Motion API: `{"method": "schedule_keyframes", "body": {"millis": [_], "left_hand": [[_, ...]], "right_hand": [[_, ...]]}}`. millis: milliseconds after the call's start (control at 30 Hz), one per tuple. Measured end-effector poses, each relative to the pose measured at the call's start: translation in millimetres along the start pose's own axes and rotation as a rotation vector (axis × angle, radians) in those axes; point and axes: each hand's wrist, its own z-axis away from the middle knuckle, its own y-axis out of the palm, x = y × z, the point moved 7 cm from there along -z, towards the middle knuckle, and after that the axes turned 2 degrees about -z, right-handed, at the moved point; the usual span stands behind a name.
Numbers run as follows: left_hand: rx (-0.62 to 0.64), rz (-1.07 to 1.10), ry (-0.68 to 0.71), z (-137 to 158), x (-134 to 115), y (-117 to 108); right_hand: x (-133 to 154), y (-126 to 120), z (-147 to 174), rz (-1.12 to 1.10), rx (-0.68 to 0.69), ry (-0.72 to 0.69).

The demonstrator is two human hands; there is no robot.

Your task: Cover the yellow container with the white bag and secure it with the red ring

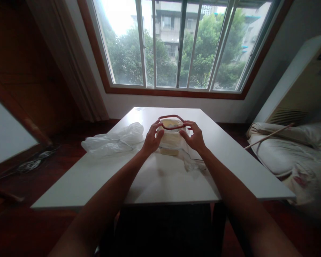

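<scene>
A reddish-brown rounded rim (172, 116) is held level between my two hands, over a pale yellow container (169, 151). Whether the rim is an open ring or the edge of a clear lid, I cannot tell. At its left end, my left hand (153, 137) grips it with curled fingers, the thumb lower down near the container's side. My right hand (194, 136) has the right end in the same way. Thin clear plastic (195, 165) lies around the container and trails toward me on the right. The container's sides are partly hidden by my hands.
A crumpled translucent plastic bag (117, 138) lies left of my left hand on the white table (101, 182). Beyond the far edge is a window (166, 46). At the right stand bulky pale bundles (278, 150) with a thin stick (270, 135) across them.
</scene>
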Motion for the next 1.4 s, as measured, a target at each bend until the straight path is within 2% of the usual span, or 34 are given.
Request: {"method": "schedule_keyframes", "body": {"millis": [167,367,633,800,967,1100,1200,1300,1400], "left_hand": [[-0.010,-0.045,0.013,0.0,-3.0,-1.4],[-0.028,-0.079,-0.005,-1.3,-4.2,-5.0],[-0.050,-0.083,0.015,-1.5,-7.8,-5.6],[-0.024,-0.142,0.083,-2.3,-16.2,-7.4],[-0.007,-0.147,0.160,-3.6,-28.7,-11.4],[-0.077,-0.076,0.108,-5.1,-31.8,-17.6],[-0.121,-0.139,0.106,-6.0,-32.6,-19.3],[-0.041,-0.180,0.119,-7.3,-26.5,-11.8],[0.076,-0.124,0.080,-7.3,-12.8,-0.5]], "right_hand": [[12.5,-5.5,-1.1,-0.006,-0.032,-0.066],[23.9,-3.9,1.2,-0.039,0.019,-0.125],[8.4,-6.9,-1.5,0.004,-0.046,0.007],[-10.6,1.4,-0.5,-0.110,0.002,0.110],[-23.8,0.9,0.3,-0.194,-0.022,0.175],[-29.5,1.7,-0.1,-0.235,-0.019,0.195],[-30.6,2.9,0.0,-0.243,-0.006,0.186],[-30.4,4.6,0.5,-0.220,0.023,0.181],[-29.1,8.9,1.3,-0.194,0.072,0.155]]}}
